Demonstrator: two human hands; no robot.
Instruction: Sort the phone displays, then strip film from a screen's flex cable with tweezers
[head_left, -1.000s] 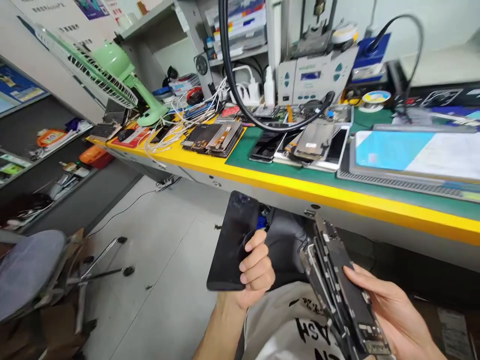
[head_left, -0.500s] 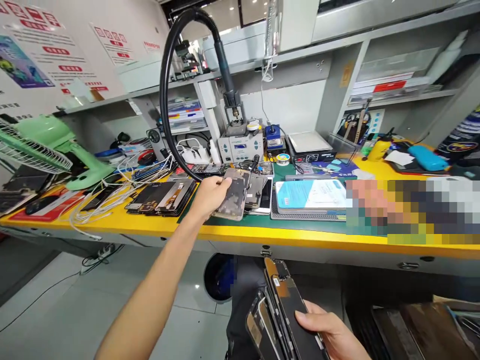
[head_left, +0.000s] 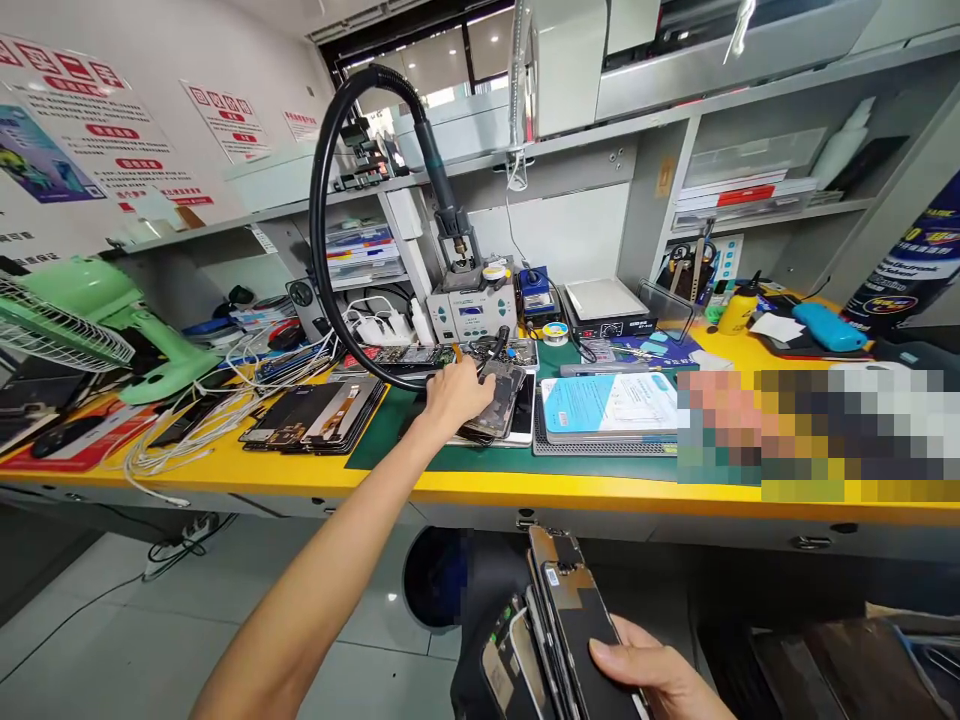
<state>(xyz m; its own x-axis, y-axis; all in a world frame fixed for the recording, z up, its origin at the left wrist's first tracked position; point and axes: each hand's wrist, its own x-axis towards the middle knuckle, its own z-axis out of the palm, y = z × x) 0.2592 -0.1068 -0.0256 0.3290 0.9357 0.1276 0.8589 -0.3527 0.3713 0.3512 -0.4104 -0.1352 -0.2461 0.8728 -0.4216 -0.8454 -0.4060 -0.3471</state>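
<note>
My left hand [head_left: 459, 392] reaches over the green mat, fingers curled round the left edge of a worn dark phone screen panel [head_left: 498, 402], thumb near its top. The panel lies on or just above other phone parts, beside a white phone [head_left: 523, 420]; my hand partly hides it. Low in front, above my lap, my right hand [head_left: 649, 665] grips a stack of phone screens [head_left: 581, 620], fanned and tilted, thumb pressed on the front black one. Copper-coloured patches show at its upper end.
Left on the yellow bench lie another stack of phone screens [head_left: 311, 418] and tangled white cables [head_left: 169, 445]. A black hose [head_left: 322, 200] arches over a rework station [head_left: 472, 312]. A blue-and-white package [head_left: 611, 405] lies right of the white phone. A bin [head_left: 431, 580] stands below.
My left hand has moved slightly up and right, bringing its panel over the neighbouring phone parts. The right hand keeps its stack in about the same place. The view has shifted a little.
</note>
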